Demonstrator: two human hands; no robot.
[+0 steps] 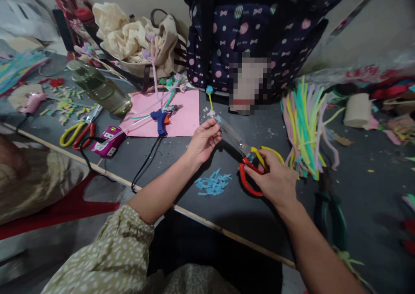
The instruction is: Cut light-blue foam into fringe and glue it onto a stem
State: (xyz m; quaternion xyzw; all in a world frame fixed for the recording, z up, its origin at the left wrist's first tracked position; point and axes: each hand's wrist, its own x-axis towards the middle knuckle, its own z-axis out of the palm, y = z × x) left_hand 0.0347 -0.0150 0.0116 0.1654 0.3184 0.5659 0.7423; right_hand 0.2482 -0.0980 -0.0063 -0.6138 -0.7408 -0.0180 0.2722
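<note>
1. Scissors (pixel 251 158) sit mid-desk, red and yellow loops, blades angled up toward ten o'clock.
2. Right hand (pixel 275 179) grips the loops, fingers (pixel 259 175) curled through and around them; blades look nearly closed.
3. Left hand (pixel 203 140) is at the blade tips, fingers pinched narrow on a small pale-blue fluffy bit (pixel 215 117) of a stem.
4. Risk, as I judge it: those fingertips are touching distance from the blade tips, so a quick snip could nick them.
5. The piece is tiny; a loose pinch could let it spring off into the litter.
6. Blue clippings (pixel 213 184) lie on the desk (pixel 227 207) at six o'clock of the left hand.
7. A blue glue gun (pixel 161 120) rests on pink paper (pixel 184 116) at ten o'clock, its cord trailing off the desk edge; a snag could drag it.
8. A bundle of pipe cleaners (pixel 304 125) lies at two o'clock of the right hand, a spotted bag (pixel 246 30) at twelve.
9. Second scissors (pixel 79 132) and a bottle (pixel 99 88) lie far at nine.
</note>
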